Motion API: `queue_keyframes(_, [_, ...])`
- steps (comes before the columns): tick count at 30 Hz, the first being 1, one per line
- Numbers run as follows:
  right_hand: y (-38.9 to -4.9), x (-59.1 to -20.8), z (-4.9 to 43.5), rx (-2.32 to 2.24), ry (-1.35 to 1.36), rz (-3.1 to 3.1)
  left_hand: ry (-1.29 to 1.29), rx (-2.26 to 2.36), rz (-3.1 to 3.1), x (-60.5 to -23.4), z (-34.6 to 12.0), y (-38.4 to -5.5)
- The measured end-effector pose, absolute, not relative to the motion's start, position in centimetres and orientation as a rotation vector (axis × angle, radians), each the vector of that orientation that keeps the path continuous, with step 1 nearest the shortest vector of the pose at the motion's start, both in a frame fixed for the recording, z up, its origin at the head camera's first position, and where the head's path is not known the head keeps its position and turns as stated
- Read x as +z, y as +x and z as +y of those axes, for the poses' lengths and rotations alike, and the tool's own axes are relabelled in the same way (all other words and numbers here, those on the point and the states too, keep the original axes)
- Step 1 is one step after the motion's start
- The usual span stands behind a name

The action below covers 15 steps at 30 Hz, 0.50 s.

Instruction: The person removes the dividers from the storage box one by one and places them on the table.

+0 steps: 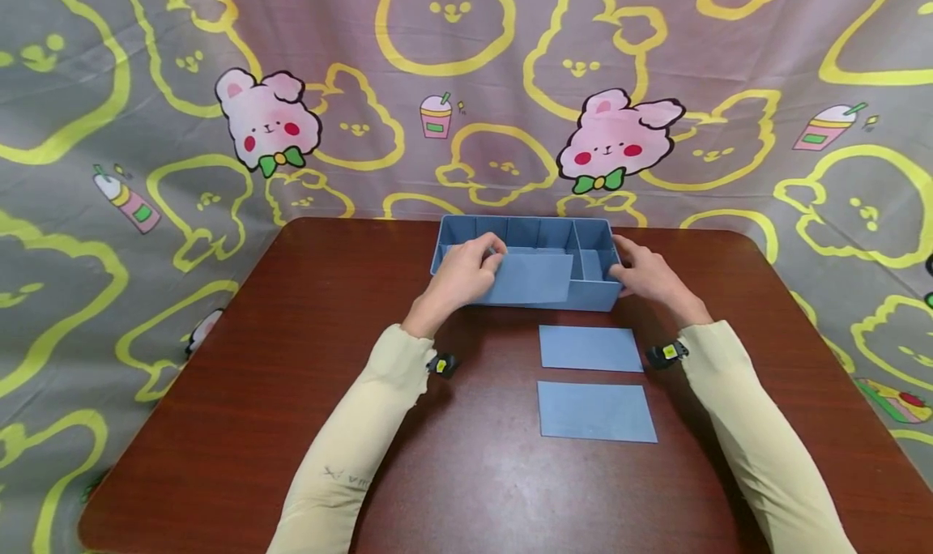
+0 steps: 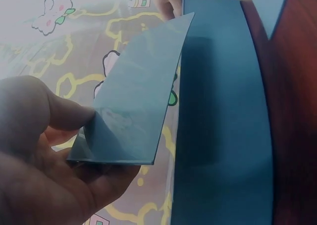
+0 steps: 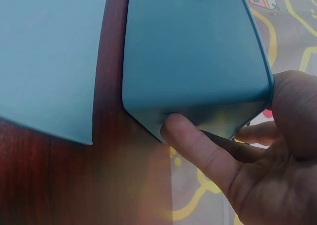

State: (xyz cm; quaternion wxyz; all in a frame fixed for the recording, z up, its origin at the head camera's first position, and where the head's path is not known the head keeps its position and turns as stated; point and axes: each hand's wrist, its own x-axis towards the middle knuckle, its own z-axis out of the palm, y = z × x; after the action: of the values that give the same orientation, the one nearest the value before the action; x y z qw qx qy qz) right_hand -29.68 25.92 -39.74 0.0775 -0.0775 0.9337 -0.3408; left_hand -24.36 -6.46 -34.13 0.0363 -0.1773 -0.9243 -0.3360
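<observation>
My left hand [image 1: 468, 270] pinches a flat blue-grey panel [image 1: 528, 279] by its left end, thumb on the near face and fingers behind. The panel hangs tilted over the front side of a long blue-grey box [image 1: 579, 298], hiding part of it. Across the box run dividers that part it into several compartments [image 1: 525, 232]. At the box's right end, my right hand [image 1: 651, 274] holds the end wall. In the right wrist view its thumb [image 3: 198, 148] lies along the outside of that wall, with other fingers farther back, partly hidden.
Two more flat blue-grey panels lie on the brown table in front of the box, a farther one [image 1: 590, 348] and a nearer one [image 1: 596, 412]. A patterned curtain [image 1: 503, 92] hangs right behind the table's back edge [image 1: 350, 219].
</observation>
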Motion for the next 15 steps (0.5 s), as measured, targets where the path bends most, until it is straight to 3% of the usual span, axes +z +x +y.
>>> queue_keyframes(15, [-29.5, -39.6, 26.0, -1.046, -0.239, 2.779, -0.649, -1.02, -2.838, -35.6, -7.3, -23.4])
